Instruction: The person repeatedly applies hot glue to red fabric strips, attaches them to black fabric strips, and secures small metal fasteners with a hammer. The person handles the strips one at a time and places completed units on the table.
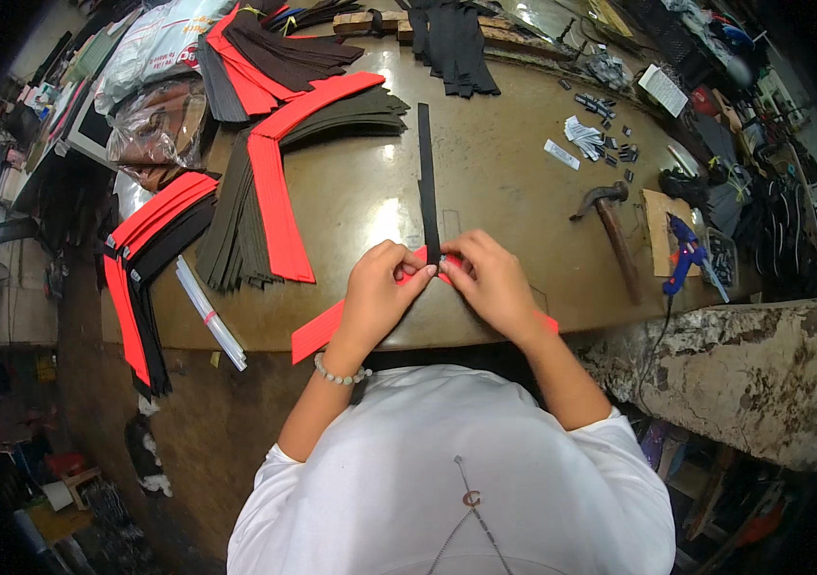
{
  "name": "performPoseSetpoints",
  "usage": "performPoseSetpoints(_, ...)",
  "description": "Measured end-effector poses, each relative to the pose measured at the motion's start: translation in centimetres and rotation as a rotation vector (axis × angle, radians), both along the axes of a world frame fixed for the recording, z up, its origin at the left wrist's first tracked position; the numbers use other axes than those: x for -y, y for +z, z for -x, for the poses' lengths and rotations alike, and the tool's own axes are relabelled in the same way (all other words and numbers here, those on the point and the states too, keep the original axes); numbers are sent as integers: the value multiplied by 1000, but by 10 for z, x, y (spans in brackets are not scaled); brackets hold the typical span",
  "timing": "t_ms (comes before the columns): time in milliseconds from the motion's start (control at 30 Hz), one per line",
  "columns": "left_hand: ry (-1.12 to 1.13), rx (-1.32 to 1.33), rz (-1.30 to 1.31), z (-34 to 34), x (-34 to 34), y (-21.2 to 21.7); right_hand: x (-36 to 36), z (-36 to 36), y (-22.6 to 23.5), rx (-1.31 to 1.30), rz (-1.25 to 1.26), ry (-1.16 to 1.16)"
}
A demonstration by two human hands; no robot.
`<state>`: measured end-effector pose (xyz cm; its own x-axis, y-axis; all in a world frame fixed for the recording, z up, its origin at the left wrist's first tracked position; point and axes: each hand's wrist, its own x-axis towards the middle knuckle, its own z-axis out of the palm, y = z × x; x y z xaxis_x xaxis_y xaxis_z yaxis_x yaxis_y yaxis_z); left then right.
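A long black strap runs away from me across the tabletop, its near end between my hands. Under it lies a bent, ribbed orange-red strip, whose two arms spread out to the left and right below my wrists. My left hand pinches the place where strap and strip meet, thumb and fingers pressed together. Close beside it, my right hand pinches at the same place from the right. The fingers hide the exact join.
Bent stacks of orange-red and dark strips lie at the left, near white sticks. To the right are a hammer, small labels, and a blue glue gun with its cord. Black pieces hang over wood at the back.
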<state>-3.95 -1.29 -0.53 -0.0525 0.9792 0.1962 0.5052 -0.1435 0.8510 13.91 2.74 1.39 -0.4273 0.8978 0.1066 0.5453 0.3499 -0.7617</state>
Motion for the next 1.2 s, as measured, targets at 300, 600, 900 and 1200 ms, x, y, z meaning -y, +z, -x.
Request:
performPoseSetpoints(300, 13, 2, 25, -2, -3, 2, -81, 6, 3, -239, 724, 294)
performPoseSetpoints(600, -51, -66, 7, 0, -2, 1, -89, 18, -12, -109, 95, 260)
performPoseSetpoints(900, -158, -223, 71, 4, -4, 13, -44, -16, 5, 69, -543, 215)
performPoseSetpoints(1200, -150, -219, 112, 3, -5, 19, -14, -36, -6, 258, -650, 481)
